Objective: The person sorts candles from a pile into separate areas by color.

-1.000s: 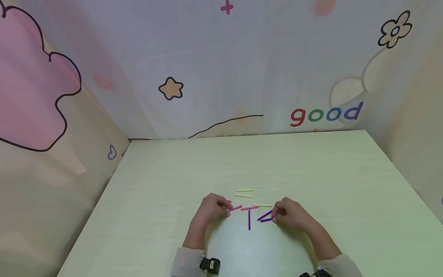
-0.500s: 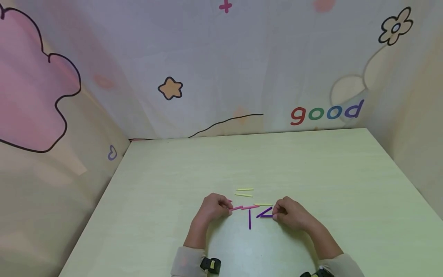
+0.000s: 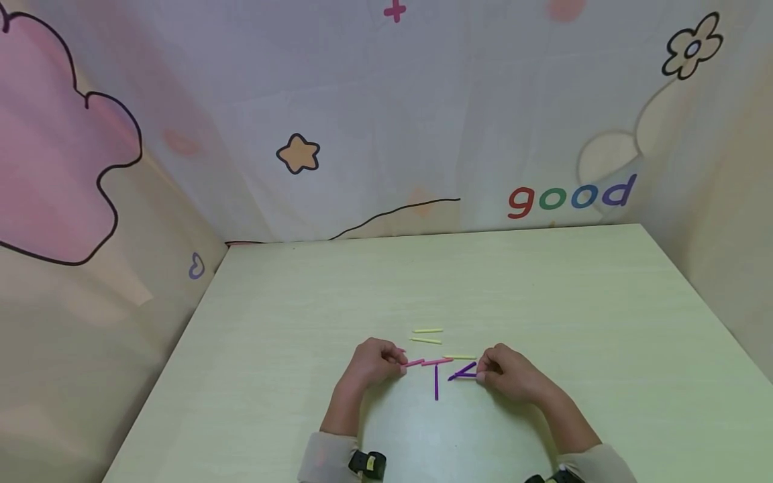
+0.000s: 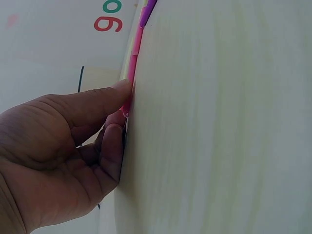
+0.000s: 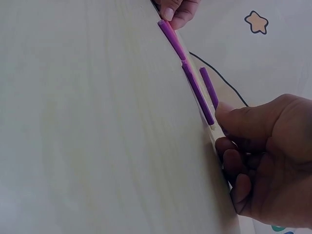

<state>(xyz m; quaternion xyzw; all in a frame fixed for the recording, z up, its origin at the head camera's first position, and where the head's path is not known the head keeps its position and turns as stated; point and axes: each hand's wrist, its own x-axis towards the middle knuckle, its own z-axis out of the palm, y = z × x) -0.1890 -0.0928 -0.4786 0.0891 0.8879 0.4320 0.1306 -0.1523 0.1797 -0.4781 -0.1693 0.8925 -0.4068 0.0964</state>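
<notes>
My left hand (image 3: 378, 359) pinches a thin pink stick (image 3: 414, 363) between thumb and fingers; its far end meets a second pink stick (image 3: 437, 362). A further pink stick (image 3: 401, 349) is mostly hidden behind that hand. At the right, my right hand (image 3: 508, 373) pinches a purple stick (image 5: 208, 85), which in the right wrist view looks slightly above the tabletop. Seen from the head, it crosses over or touches a slanted purple stick (image 3: 470, 367). Another purple stick (image 3: 436, 384) points toward me, its far end near the second pink stick.
Two yellow sticks (image 3: 427, 330) lie beyond the hands, and a third yellow stick (image 3: 459, 357) lies just behind the purple ones. The pale table (image 3: 519, 288) ends at a patterned cloth backdrop (image 3: 374, 121).
The purple stick in my right hand has swung from a tilt to nearly level and closer to the slanted one. My left hand has shifted the pink stick slightly right.
</notes>
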